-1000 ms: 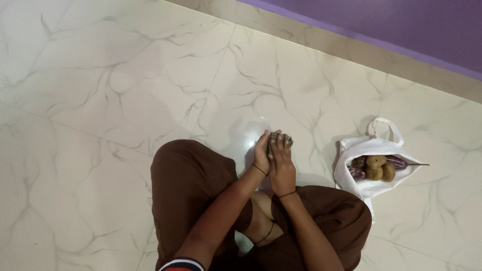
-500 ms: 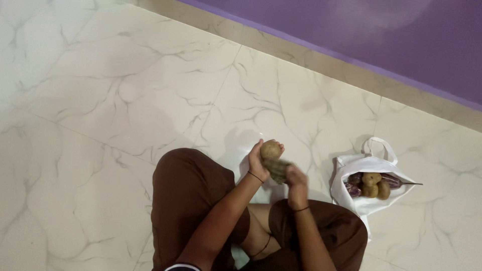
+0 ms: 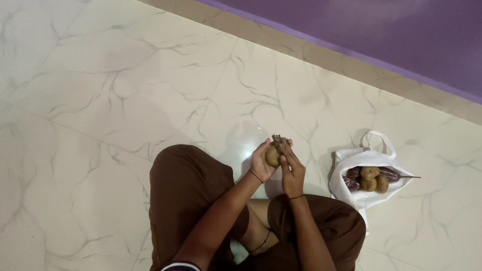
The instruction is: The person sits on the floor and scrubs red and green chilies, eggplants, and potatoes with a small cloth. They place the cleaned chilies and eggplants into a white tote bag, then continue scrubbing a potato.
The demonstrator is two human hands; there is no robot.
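Note:
I sit cross-legged on a marble floor. My left hand (image 3: 262,161) cups a round brown potato (image 3: 272,156) in front of my knees. My right hand (image 3: 292,170) presses a small dark checked cloth (image 3: 277,139) against the top of the potato, with its fingers lying over the potato's right side. Both hands touch each other around the potato. Most of the cloth is hidden behind my right fingers.
A white cloth bag (image 3: 366,193) with handles lies open on the floor to my right, with brown potatoes (image 3: 371,178) and purple eggplants (image 3: 389,175) in it. A purple wall (image 3: 381,30) with a beige skirting runs along the top.
Half a second ago my right hand held the cloth below the bare potato. Now it has come up and lies against the potato, with the cloth at the top.

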